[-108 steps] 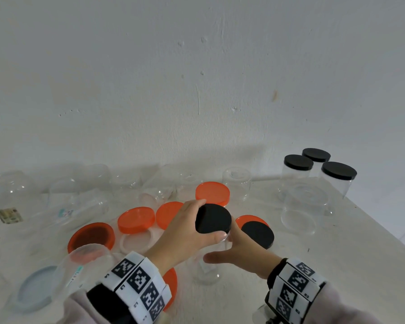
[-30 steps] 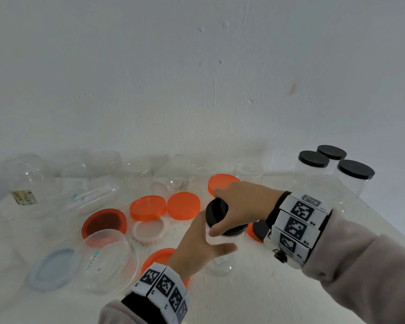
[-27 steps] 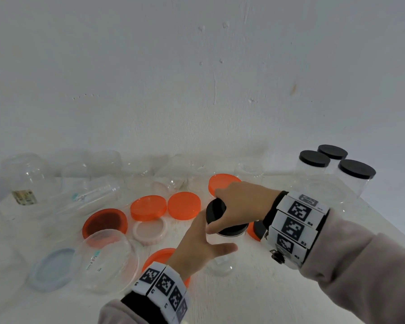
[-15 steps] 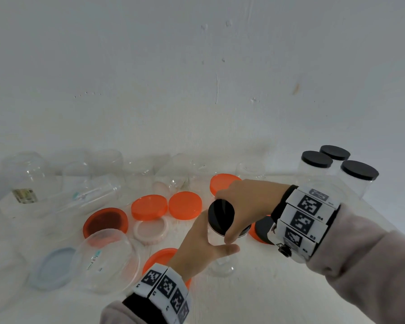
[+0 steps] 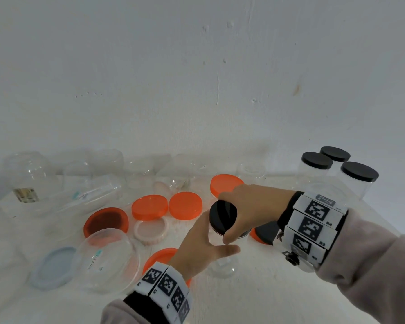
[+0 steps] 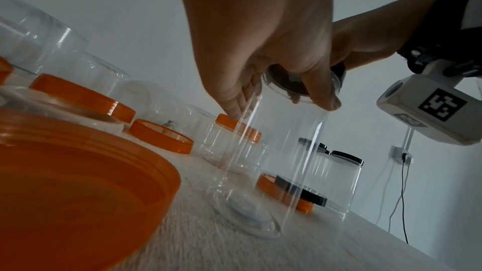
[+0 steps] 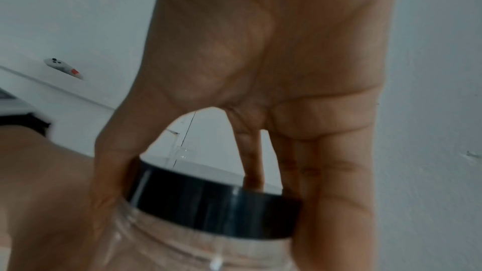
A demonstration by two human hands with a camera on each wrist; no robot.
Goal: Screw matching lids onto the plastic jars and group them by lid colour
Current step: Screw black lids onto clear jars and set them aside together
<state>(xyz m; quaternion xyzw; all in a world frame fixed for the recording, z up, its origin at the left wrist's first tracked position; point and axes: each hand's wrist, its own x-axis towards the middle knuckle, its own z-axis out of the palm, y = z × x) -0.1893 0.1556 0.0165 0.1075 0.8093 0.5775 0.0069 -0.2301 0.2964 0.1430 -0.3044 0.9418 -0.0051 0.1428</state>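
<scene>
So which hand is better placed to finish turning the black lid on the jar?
The right hand: its fingers and thumb already grip the rim of the black lid from above. The left hand holds the clear jar body, so it should probably only steady it.

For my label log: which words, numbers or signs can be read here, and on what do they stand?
"R4", perhaps: on the right wristband, beside a square marker.
Sticker on the far-left jar: blurred, unreadable.
Print on the near clear jar: too small.
Nothing else readable.
</scene>
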